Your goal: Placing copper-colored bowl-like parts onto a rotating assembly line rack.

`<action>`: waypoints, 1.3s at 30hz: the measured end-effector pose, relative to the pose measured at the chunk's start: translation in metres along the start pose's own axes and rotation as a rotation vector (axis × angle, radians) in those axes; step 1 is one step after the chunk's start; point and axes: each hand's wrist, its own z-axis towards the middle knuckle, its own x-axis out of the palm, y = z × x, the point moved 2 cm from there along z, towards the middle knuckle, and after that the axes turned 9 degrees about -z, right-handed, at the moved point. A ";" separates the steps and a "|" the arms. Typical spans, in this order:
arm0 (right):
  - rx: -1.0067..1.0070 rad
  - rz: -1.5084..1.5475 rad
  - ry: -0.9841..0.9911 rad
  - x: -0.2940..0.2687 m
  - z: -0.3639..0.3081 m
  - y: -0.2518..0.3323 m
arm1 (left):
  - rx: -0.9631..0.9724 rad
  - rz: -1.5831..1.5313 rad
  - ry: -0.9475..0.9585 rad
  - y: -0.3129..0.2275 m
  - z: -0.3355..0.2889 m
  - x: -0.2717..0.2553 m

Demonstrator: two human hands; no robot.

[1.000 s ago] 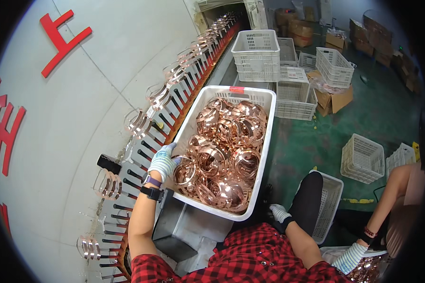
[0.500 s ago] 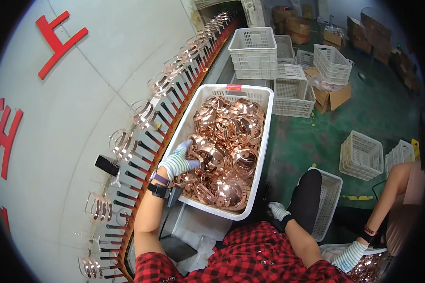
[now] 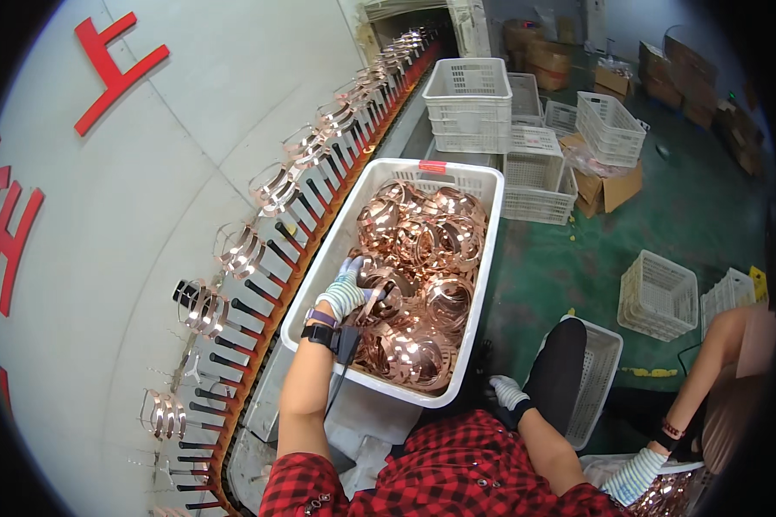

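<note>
A white plastic crate in front of me holds a heap of shiny copper-coloured metal band rings. Inside its left side, my left hand, in a striped knit glove, has its fingers and thumb closed around the edge of some rings; its fingertips are partly hidden among them. My right hand, gloved the same way, is low beside my dark-trousered leg, outside the crate. How its fingers are set cannot be made out. Similar band rings hang from a line of black posts along the left.
Stacked white crates stand behind, with more crates and an open carton on the green floor. At lower right, another person's gloved hand rests at a crate of copper-coloured pieces. A pale wall borders the line.
My left hand has moved right, deeper among the rings, and its fingers have closed on some. The hanging rings have travelled nearer along the line. My right hand stays by my leg.
</note>
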 end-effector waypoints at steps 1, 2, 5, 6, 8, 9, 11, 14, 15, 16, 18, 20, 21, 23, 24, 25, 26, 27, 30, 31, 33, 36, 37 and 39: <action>-0.008 -0.014 0.000 0.000 0.000 0.001 | 0.000 -0.035 -0.010 -0.002 -0.002 -0.003; -0.009 -0.023 0.006 0.001 0.001 0.002 | 0.014 -0.078 0.026 -0.004 -0.004 -0.006; -0.009 -0.092 0.009 0.005 -0.004 0.011 | 0.037 -0.058 0.009 0.013 -0.003 -0.006; -0.034 -0.129 -0.007 0.005 -0.008 0.013 | 0.028 -0.050 0.009 0.010 -0.003 -0.004; -0.061 -0.172 -0.022 0.004 -0.012 0.017 | 0.024 -0.054 0.024 0.005 -0.004 -0.004; -0.059 -0.180 -0.027 0.006 -0.014 0.018 | 0.023 -0.056 0.020 0.005 -0.005 -0.005; -0.060 -0.191 -0.030 0.007 -0.018 0.021 | -0.009 -0.127 -0.001 0.007 -0.008 -0.007; -0.095 -0.291 -0.027 0.012 -0.020 0.028 | -0.010 -0.157 -0.047 0.002 -0.017 -0.010; -0.096 -0.286 -0.013 0.014 -0.018 0.027 | 0.014 -0.133 -0.050 0.009 -0.019 -0.013; -0.087 -0.273 -0.012 0.011 -0.016 0.025 | 0.007 -0.149 -0.073 -0.001 -0.026 -0.019; -0.036 -0.200 0.013 0.005 -0.010 0.018 | 0.010 -0.368 -0.130 -0.023 -0.054 -0.037; -0.060 -0.079 0.004 0.001 0.006 -0.001 | 0.157 -0.500 -0.241 -0.013 -0.075 -0.055; -0.117 -0.237 -0.007 0.006 -0.001 0.007 | 0.122 -0.611 -0.372 -0.005 -0.096 -0.063; -0.143 -0.272 -0.003 0.007 0.001 0.010 | 0.015 -0.936 -0.573 0.001 -0.126 -0.079; -0.172 -0.320 0.006 0.008 -0.002 0.013 | -0.058 -1.078 -0.705 0.020 -0.149 -0.085; -0.157 -0.290 0.032 0.011 -0.006 0.019 | -0.099 -1.188 -0.706 0.037 -0.165 -0.095; -0.159 -0.288 0.032 0.011 -0.003 0.019 | -0.176 -1.378 -0.766 0.048 -0.176 -0.102; -0.134 -0.303 0.046 0.013 0.000 0.019 | -0.194 -1.437 -0.770 0.058 -0.189 -0.111; -0.083 -0.263 0.069 0.013 0.014 0.002 | -0.279 -1.472 -0.882 0.096 -0.214 -0.141; -0.054 -0.204 0.074 0.013 0.019 -0.004 | -0.326 -1.454 -0.882 0.093 -0.216 -0.148; -0.094 -0.292 0.057 0.012 0.027 -0.009 | -0.364 -1.392 -0.887 0.096 -0.224 -0.163; -0.113 -0.351 0.033 0.012 0.032 -0.011 | -0.263 -1.538 -0.705 0.094 -0.234 -0.173; -0.092 -0.329 0.034 0.011 0.030 -0.013 | -0.331 -1.509 -0.824 0.098 -0.241 -0.176; -0.072 -0.242 0.057 0.014 0.029 -0.013 | -0.308 -1.575 -0.949 0.126 -0.260 -0.189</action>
